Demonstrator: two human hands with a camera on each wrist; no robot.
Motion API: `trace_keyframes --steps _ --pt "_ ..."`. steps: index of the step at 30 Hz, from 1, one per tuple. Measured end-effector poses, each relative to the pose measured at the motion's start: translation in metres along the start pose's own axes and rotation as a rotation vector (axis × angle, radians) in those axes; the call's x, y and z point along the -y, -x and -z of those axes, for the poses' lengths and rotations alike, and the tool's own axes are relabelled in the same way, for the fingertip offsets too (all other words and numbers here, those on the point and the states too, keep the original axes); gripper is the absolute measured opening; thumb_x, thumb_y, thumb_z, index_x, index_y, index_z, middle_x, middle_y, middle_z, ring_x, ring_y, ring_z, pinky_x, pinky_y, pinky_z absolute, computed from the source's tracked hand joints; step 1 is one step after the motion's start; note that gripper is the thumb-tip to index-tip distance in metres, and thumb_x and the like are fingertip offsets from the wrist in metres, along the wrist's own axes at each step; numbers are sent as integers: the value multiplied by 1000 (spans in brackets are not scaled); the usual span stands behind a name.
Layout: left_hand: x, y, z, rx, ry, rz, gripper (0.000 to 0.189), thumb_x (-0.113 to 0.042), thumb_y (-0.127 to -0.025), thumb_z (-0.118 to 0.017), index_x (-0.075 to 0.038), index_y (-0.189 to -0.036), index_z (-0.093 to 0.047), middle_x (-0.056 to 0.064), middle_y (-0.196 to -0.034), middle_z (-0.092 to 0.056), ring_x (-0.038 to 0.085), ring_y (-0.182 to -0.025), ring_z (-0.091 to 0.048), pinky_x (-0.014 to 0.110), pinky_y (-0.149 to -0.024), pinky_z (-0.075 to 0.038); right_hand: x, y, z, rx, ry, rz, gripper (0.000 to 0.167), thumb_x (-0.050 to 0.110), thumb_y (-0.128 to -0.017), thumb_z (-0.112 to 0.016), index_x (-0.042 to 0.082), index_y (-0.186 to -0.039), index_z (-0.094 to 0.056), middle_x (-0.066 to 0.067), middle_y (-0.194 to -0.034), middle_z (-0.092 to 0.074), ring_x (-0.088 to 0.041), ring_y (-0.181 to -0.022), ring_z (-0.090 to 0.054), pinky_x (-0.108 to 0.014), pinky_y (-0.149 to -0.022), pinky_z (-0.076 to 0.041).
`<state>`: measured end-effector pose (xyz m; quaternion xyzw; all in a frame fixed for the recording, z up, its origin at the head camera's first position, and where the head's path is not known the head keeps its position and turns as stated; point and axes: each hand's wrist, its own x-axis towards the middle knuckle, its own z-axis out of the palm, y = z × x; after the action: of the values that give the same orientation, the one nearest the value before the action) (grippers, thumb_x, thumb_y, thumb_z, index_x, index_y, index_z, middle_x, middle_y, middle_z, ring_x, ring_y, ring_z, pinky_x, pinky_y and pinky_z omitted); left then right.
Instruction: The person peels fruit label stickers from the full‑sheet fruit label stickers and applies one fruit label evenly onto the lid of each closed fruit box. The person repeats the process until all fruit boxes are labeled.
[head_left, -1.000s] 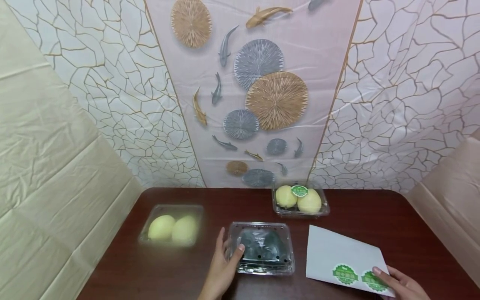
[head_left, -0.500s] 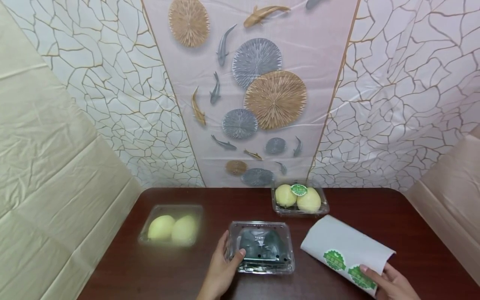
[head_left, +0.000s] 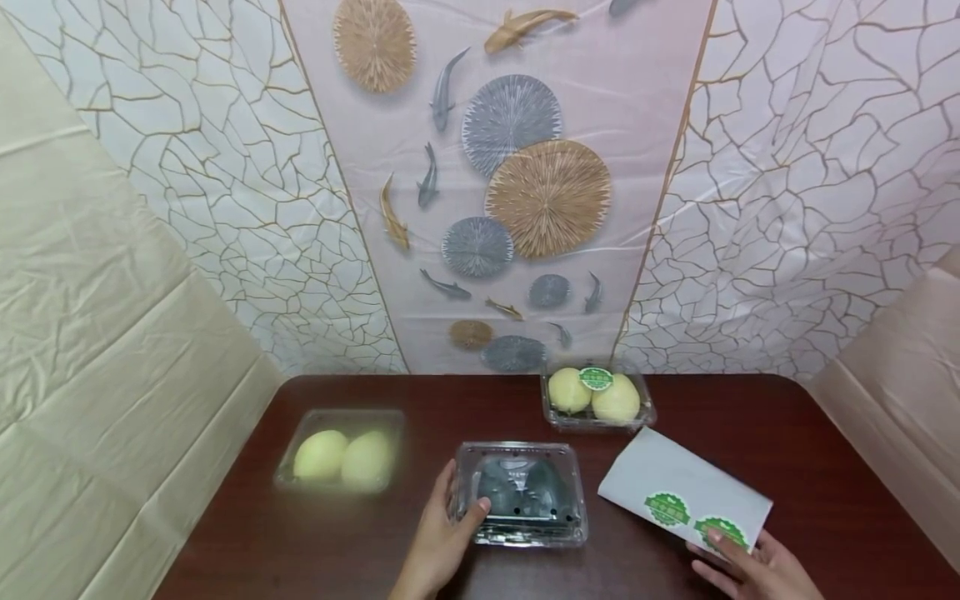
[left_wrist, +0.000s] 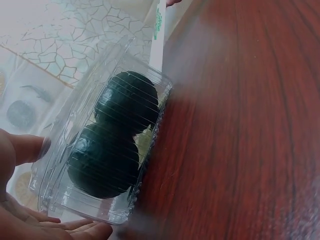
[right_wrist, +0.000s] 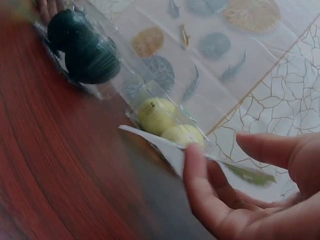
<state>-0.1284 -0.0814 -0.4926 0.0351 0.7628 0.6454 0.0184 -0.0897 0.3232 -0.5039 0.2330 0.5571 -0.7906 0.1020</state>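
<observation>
My left hand (head_left: 442,531) holds the left end of a clear plastic clamshell box (head_left: 521,537), with the thumb on the lid and fingers at the side. Two dark green, round items (left_wrist: 127,102) lie inside it, seen best in the left wrist view. Over at the right, my right hand (head_left: 757,567) holds a white sheet of stickers (head_left: 678,467) by its near corner. The thumb lies on top and fingers are beneath. Two round green labels (head_left: 667,509) show on the sheet, the nearer one partly under the thumb.
Behind the sheet, a clear box (head_left: 600,423) holds two pale yellow fruits (head_left: 570,390) and bears a green label. Another box (head_left: 300,423) with two yellow fruits, blurred, stands at the left. Patterned cloth (head_left: 547,200) hangs beyond the dark red table (head_left: 337,542).
The sticker sheet has shifted left and tilted, curling and then flattening. My right hand moved left with it, and its fingers now spread below the sheet's edge. The left hand stays on the box.
</observation>
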Motion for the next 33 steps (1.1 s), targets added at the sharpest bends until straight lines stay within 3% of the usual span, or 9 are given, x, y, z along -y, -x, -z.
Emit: trace_keyframes --steps 4,9,13,16,21,25,30,33 --pt "0 0 -1 1 1 8 92 -24 -98 -76 8 -163 -19 40 -157 -37 54 -146 -40 64 -119 -34 4 3 -3 -55 51 -22 13 14 -105 -67 26 -109 -63 10 -99 -73 -10 -91 -73 -36 -89 -62" --pt "-1 1 -4 -51 -45 18 98 -26 -96 -78 3 -165 -15 42 -155 -38 58 -142 -42 67 -116 -37 6 10 -8 -103 92 60 14 12 -106 -64 25 -104 -65 11 -94 -72 -10 -86 -72 -32 -81 -63" --pt "-5 3 -7 -124 -137 -5 96 -29 -94 -80 -3 -166 -21 39 -157 -38 57 -144 -41 70 -114 -36 7 16 -14 -95 64 109 14 15 -108 -60 26 -116 -59 14 -97 -72 -8 -92 -73 -38 -89 -63" --pt "-13 3 -11 -187 -205 -35 88 -30 -94 -79 -10 -165 -31 29 -160 -41 52 -146 -40 72 -115 -34 8 22 -20 -87 34 131 18 17 -110 -57 29 -123 -54 18 -100 -71 -8 -94 -75 -41 -93 -62" --pt "-29 3 -22 -246 -202 -175 71 -16 -95 -78 -18 -158 -46 11 -155 -53 34 -145 -48 62 -119 -36 7 32 -28 -70 -49 242 28 11 -110 -54 36 -107 -65 17 -98 -73 -12 -89 -77 -36 -78 -65" --pt "-43 5 -31 -217 -203 -313 61 -6 -93 -78 -20 -148 -57 0 -141 -64 21 -134 -58 51 -115 -45 6 40 -38 -27 -124 349 32 5 -109 -54 32 -102 -71 10 -100 -76 -15 -86 -77 -33 -70 -64" --pt "-61 11 -42 -157 -363 -491 51 -12 -92 -80 -22 -139 -65 -10 -132 -65 12 -123 -61 42 -104 -53 9 47 -63 -46 -49 413 26 6 -108 -58 29 -108 -70 8 -101 -78 -15 -84 -75 -32 -66 -62" --pt "-72 13 -49 -137 -469 -606 45 -17 -93 -81 -21 -136 -68 -9 -131 -64 13 -121 -60 40 -98 -55 12 52 -83 -92 31 412 16 8 -107 -60 21 -117 -63 10 -99 -78 -15 -81 -74 -33 -65 -62"
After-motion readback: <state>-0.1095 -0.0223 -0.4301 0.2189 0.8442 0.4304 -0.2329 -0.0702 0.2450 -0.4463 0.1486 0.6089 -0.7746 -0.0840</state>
